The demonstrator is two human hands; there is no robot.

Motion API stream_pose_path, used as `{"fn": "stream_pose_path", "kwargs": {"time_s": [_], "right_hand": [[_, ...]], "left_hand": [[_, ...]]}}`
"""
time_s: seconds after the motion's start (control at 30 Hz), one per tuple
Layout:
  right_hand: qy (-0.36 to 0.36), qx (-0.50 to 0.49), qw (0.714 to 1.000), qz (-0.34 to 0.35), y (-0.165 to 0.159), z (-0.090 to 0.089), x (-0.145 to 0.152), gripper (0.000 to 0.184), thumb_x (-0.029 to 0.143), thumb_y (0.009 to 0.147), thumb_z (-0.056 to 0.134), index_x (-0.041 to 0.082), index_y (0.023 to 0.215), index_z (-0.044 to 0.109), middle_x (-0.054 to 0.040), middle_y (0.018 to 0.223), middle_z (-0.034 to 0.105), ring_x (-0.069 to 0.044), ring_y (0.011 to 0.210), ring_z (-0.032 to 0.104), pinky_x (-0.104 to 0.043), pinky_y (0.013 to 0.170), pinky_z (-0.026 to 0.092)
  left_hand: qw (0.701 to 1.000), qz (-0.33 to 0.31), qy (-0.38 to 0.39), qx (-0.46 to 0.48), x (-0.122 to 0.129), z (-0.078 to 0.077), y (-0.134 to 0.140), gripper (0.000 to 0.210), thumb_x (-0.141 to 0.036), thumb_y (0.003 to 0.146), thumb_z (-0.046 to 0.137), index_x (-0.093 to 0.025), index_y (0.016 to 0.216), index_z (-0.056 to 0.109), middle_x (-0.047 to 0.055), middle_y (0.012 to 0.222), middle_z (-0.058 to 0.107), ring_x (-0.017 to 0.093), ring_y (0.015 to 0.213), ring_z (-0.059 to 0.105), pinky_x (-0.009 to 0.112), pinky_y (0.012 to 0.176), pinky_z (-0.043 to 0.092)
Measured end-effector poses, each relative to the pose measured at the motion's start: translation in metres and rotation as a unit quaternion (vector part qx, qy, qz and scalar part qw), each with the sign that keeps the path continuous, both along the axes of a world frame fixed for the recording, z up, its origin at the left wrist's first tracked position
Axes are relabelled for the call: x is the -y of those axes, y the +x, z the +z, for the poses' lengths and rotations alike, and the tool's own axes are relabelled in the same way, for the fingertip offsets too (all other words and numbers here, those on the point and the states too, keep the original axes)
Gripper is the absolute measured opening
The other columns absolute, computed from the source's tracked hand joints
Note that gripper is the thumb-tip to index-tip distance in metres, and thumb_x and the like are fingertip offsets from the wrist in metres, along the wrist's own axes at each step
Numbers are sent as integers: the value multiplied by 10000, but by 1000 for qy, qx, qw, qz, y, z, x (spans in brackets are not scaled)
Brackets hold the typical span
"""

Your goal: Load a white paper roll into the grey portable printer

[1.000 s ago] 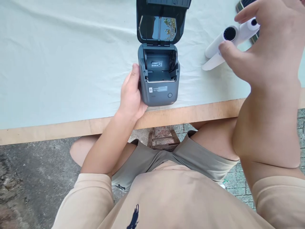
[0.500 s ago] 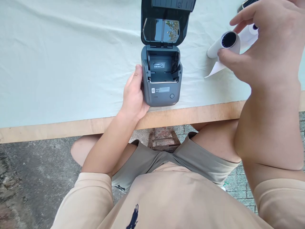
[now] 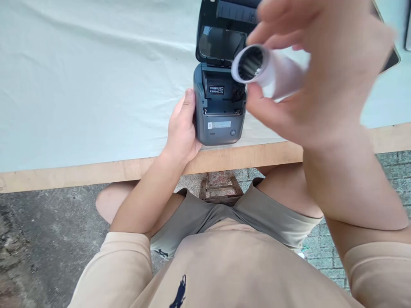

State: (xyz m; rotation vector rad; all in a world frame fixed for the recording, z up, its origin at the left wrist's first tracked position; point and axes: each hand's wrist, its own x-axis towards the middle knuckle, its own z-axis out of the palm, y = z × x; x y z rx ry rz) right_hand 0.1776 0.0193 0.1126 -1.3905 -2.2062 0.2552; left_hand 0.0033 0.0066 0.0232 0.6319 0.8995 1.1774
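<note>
A dark grey label printer [image 3: 218, 124] sits near the table's front edge with its lid [image 3: 208, 42] raised. Its roll bay shows bare, with a small printed sticker inside. My left hand [image 3: 183, 122] grips the printer's left side, thumb along the edge. Between the thumb and fingers of my right hand [image 3: 308, 81] is a white paper roll [image 3: 279, 75], tilted so its hollow core faces the printer. The roll hangs just right of the bay and covers part of the lid's right side. Motion blurs the right hand a little.
A pale cloth [image 3: 96, 85] covers the table, whose bare wooden edge [image 3: 257, 156] runs along the front. Behind my right hand lies a dark flat device [image 3: 392, 60], mostly hidden. Another object [image 3: 408, 34] is cut off at the right border.
My right hand has brought the paper roll leftward from the right of the table to beside the open bay. The printer has shifted slightly right, still in my left hand.
</note>
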Motion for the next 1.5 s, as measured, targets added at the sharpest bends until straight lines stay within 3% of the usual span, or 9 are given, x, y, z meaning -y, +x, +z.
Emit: {"fn": "stream_pose_path", "kwargs": {"time_s": [0.17,0.47,0.63,0.8,0.93,1.07,1.27,1.4,1.5], "right_hand": [[9,214,976,-35,-36,9,0,603,105,718,463,299,1284,535,21,1089,698,-241,914,665,-462,864,413],[-18,278,960,-15,-39,-4,-4,442,154,818,502,252,1248,528,-6,956,696,-258,880,669,-388,724,418],[58,205,977,4,-24,-11,2,367,189,793,595,255,1152,554,-38,1088,678,-250,919,642,-320,594,401],[63,146,987,24,-19,-15,11,379,56,761,547,263,1078,536,-58,1197,646,-249,1046,624,-365,816,494],[118,85,989,35,-24,-19,17,256,17,749,486,225,895,522,-90,1002,619,-228,936,612,-357,782,478],[170,46,984,18,-30,-28,23,215,31,815,466,238,755,462,-22,737,551,-173,749,605,-319,676,456],[156,6,986,49,-21,-37,25,270,29,860,430,266,897,555,-6,888,662,-145,807,636,-295,685,499],[103,-35,993,43,-13,-43,19,172,170,950,450,265,966,592,5,942,664,-140,916,659,-293,771,540],[166,-50,983,63,-9,-50,15,173,132,934,474,259,939,592,0,912,666,-132,876,658,-279,723,521]], "left_hand": [[1000,6,-2,18,1,0,0,352,-493,987,475,-210,957,682,1,926,741,214,1148,697,374,1105,514],[999,2,-8,44,1,2,0,332,-477,979,509,-206,902,685,-16,850,724,195,1059,714,346,1083,516],[999,-2,-11,40,2,4,0,339,-515,945,546,-222,969,714,10,971,752,223,1096,687,331,1003,544],[1000,13,-16,8,1,3,1,383,-533,975,472,-223,923,690,2,914,725,211,1076,696,354,998,546],[999,12,-32,-16,0,4,1,395,-539,983,437,-220,879,646,19,881,703,246,1191,659,398,1039,535],[999,11,-25,-15,0,3,1,405,-546,980,440,-219,840,634,18,817,690,244,1200,659,400,1050,542],[998,9,-15,-61,0,-1,1,497,-647,957,388,-235,958,665,36,1035,734,272,1337,567,431,1039,564],[999,10,-17,-44,-1,-2,0,463,-629,944,448,-222,987,664,55,1084,722,294,1379,527,438,1056,557],[998,13,-25,-49,-1,-2,1,447,-628,927,484,-221,1001,654,64,1107,716,304,1389,514,441,1066,549]]}}
